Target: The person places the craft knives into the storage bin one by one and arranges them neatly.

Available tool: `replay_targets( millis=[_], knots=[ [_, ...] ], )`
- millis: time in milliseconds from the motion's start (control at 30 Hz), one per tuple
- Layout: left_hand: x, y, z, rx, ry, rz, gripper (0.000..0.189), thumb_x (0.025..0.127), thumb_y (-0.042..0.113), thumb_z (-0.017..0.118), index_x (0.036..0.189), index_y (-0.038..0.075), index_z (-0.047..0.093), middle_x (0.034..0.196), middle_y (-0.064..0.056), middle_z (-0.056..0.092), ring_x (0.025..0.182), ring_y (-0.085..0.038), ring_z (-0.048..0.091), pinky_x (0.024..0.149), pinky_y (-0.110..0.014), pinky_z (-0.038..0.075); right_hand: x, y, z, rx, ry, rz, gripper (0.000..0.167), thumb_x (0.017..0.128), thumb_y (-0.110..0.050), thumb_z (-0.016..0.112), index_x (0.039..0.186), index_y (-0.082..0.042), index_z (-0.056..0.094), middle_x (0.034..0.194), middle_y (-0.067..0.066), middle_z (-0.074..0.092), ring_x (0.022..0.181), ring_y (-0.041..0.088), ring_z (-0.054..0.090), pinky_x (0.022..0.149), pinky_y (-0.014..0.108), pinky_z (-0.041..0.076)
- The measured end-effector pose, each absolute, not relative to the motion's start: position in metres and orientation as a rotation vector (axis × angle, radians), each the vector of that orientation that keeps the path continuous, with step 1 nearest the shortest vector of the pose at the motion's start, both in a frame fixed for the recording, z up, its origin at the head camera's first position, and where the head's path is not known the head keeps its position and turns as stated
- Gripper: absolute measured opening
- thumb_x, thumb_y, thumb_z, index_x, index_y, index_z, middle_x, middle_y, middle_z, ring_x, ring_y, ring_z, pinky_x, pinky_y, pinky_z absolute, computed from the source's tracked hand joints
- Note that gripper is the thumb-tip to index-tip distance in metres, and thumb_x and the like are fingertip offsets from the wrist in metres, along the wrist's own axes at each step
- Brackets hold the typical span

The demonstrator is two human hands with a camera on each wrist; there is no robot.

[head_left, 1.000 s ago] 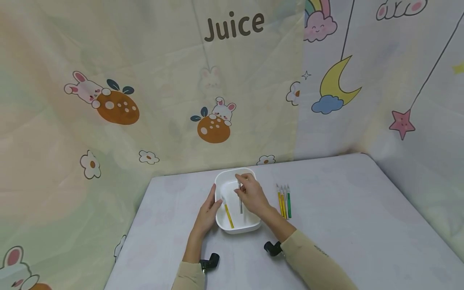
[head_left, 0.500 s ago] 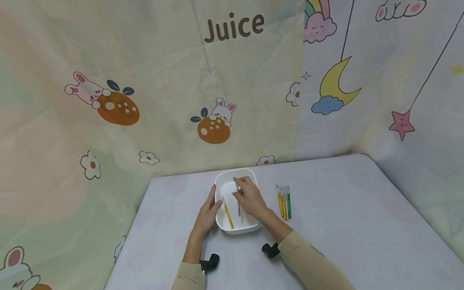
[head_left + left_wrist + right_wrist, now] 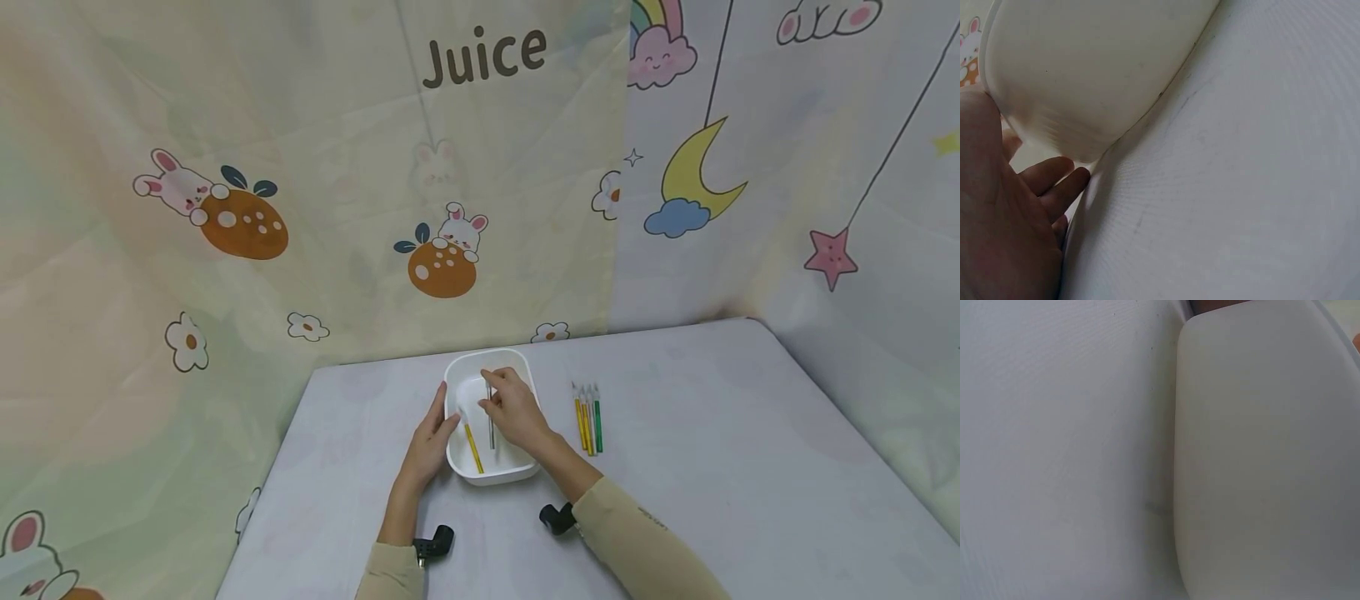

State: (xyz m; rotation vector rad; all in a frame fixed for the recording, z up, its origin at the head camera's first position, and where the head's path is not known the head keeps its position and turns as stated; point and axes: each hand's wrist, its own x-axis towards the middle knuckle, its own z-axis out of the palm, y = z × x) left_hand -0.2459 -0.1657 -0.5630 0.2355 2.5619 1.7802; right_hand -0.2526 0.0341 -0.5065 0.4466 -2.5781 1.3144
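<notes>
In the head view a white plastic tray (image 3: 526,469) lies on the table near its far edge. My left hand (image 3: 427,442) holds its left side, thumb at the rim; in the left wrist view the fingers (image 3: 1063,190) curl by the outer wall. My right hand (image 3: 517,412) is over the tray and pinches a slim grey pencil (image 3: 492,435) near its upper end. Left of it inside the tray lies a yellow pencil (image 3: 474,450) with a pale far end. The right wrist view is filled by the tray's outer wall (image 3: 1266,456) and the table.
Right of the tray, several pencils (image 3: 587,425), yellow, pinkish and green with pale tips, lie side by side on the white-covered table (image 3: 712,458). A printed cloth backdrop (image 3: 345,167) rises behind the table's far edge.
My right hand has shifted slightly left and toward me, bringing the grey pencil closer to the yellow one. The left hand and tray look unmoved.
</notes>
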Motion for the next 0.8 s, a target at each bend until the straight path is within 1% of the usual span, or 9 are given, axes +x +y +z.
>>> replay_targets(
  millis=[200,367,500,600,700,800],
  knots=[
    [-0.2463,-0.1664,-0.5636,0.231,2.559,1.771,0.064,0.110,0.031,0.052,0.166,0.036,0.022,0.171,0.017,0.022,0.160,-0.012,0.020,0.130,-0.047,0.020,-0.2533,0.0335,-0.5074,0.436,-2.612,1.344,0.057,0.092,-0.004,0.077,0.146,0.000,0.058,0.131,0.017,0.061,0.086,0.013,0.067,0.068,0.017,0.056],
    [-0.2453,-0.1667,-0.5622,0.202,2.563,1.759,0.064,0.109,0.033,0.053,0.165,0.040,0.022,0.170,0.019,0.023,0.160,-0.010,0.021,0.131,-0.045,0.020,-0.2545,0.0330,-0.5079,0.430,-2.653,1.379,0.057,0.094,-0.004,0.075,0.147,0.001,0.056,0.134,0.018,0.059,0.088,0.014,0.067,0.069,0.019,0.056],
    [-0.2454,-0.1665,-0.5616,0.195,2.565,1.757,0.064,0.109,0.033,0.053,0.166,0.038,0.023,0.171,0.017,0.022,0.160,-0.013,0.020,0.130,-0.047,0.020,-0.2562,0.0339,-0.5092,0.439,-2.683,1.428,0.061,0.093,-0.003,0.076,0.150,0.000,0.054,0.136,0.018,0.058,0.090,0.015,0.069,0.070,0.020,0.057],
    [-0.2453,-0.1663,-0.5614,0.191,2.567,1.751,0.064,0.109,0.034,0.053,0.165,0.041,0.023,0.171,0.016,0.023,0.161,-0.015,0.021,0.130,-0.049,0.022,-0.2564,0.0348,-0.5089,0.446,-2.710,1.441,0.063,0.092,-0.003,0.076,0.151,0.000,0.052,0.137,0.018,0.057,0.092,0.016,0.070,0.072,0.022,0.059],
    [-0.2450,-0.1664,-0.5609,0.197,2.568,1.746,0.064,0.109,0.036,0.053,0.165,0.043,0.023,0.171,0.016,0.023,0.160,-0.016,0.021,0.130,-0.049,0.022,-0.2568,0.0352,-0.5091,0.456,-2.727,1.425,0.062,0.092,-0.003,0.076,0.150,-0.001,0.054,0.137,0.018,0.058,0.092,0.016,0.070,0.074,0.023,0.060],
    [-0.2445,-0.1667,-0.5608,0.219,2.565,1.759,0.064,0.109,0.036,0.053,0.165,0.042,0.023,0.171,0.015,0.023,0.161,-0.016,0.020,0.130,-0.050,0.021,-0.2572,0.0350,-0.5100,0.460,-2.739,1.426,0.061,0.092,-0.003,0.077,0.149,-0.002,0.055,0.136,0.018,0.058,0.091,0.016,0.069,0.074,0.023,0.060]
  ],
)
